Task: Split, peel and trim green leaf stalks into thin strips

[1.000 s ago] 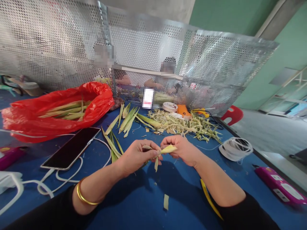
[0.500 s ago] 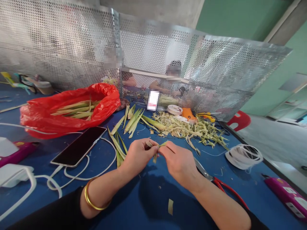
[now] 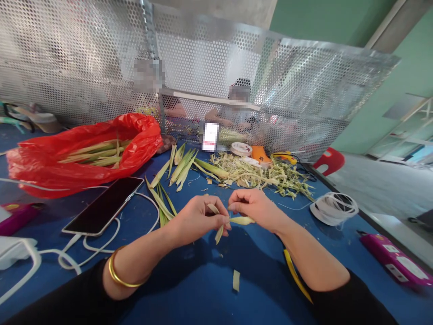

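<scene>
My left hand [image 3: 206, 216] is closed in a pinch on a pale green leaf strip [image 3: 241, 220], whose wide end sticks out to the right. A drier, folded piece of leaf [image 3: 219, 234] hangs down between the same fingers. Just above the strip is my right hand [image 3: 253, 208], thumb and forefinger pressed together close to the left fingertips. Whatever it pinches, if anything, is too small to make out. Beneath my right forearm shows a curved yellow handle [image 3: 296, 273]. A short cut piece of leaf [image 3: 236, 280] lies on the blue table [image 3: 203, 298] below my hands.
Behind my hands lie long leaves [image 3: 184, 167] and a heap of shredded leaf [image 3: 260, 174]. Left are a red plastic bag [image 3: 84, 176] of leaves and a phone [image 3: 104, 205] with white cables. A white cord coil [image 3: 333, 207] and purple power strip [image 3: 394, 259] lie right.
My right hand has moved off the leaf strip and up a little, leaving the strip's end exposed. The left hand keeps its pinch. The whole view has shifted slightly.
</scene>
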Tool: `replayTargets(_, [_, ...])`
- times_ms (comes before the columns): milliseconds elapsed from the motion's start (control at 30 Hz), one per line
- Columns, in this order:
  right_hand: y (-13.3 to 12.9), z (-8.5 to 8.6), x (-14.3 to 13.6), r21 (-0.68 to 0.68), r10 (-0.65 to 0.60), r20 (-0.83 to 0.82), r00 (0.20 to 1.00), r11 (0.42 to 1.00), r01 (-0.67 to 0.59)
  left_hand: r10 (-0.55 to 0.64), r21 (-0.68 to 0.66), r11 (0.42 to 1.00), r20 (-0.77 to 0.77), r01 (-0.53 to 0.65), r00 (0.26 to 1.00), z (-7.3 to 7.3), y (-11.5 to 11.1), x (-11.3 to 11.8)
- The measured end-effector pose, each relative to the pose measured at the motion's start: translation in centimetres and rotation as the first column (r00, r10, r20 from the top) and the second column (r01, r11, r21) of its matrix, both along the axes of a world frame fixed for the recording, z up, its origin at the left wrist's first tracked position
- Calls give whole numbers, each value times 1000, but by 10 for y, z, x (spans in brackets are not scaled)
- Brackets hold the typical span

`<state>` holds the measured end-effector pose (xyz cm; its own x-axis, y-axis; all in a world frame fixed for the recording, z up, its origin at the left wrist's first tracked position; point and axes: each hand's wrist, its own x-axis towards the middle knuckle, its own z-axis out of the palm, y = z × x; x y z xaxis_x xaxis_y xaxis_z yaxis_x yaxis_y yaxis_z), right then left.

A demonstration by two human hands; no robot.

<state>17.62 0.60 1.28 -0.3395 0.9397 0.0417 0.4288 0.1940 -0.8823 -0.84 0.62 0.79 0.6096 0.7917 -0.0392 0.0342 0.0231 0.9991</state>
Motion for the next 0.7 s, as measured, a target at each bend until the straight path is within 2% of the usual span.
replayTargets(67, [2, -5, -1, -154, -5, -151, 988, 988, -19, 36, 12, 999, 45, -36, 998, 3, 0, 0])
replayTargets(167, [3, -13, -6, -190, -44, -253, 966, 982, -5, 141, 18, 990, 74, -143, 987, 3, 2, 1])
replayTargets(233, [1, -15, -9, -121, -73, -179, 981, 991, 52, 227, 23, 973, 82, -230, 970, 1, 5, 1])
replayTargets(333, [-6, -11, -14, 162, -114, 40, 993, 981, 106, 353, 53, 932, 90, -358, 931, -3, 10, 1])
replayTargets(433, [-16, -7, -19, 435, -124, 127, 984, 899, 57, 439, 94, 890, 83, -445, 895, -6, 13, 0])
replayTargets(500, [-21, -8, -23, 540, -122, 102, 987, 840, 48, 466, 100, 876, 74, -471, 882, -8, 14, 0])
replayTargets(567, [-23, -11, -26, 582, -77, 42, 996, 812, 39, 471, 120, 872, 60, -474, 880, -12, 15, -1])
replayTargets(700, [-21, -15, -28, 492, 36, -52, 998, 870, -5, 462, 238, 861, 7, -450, 887, -20, 15, -1])
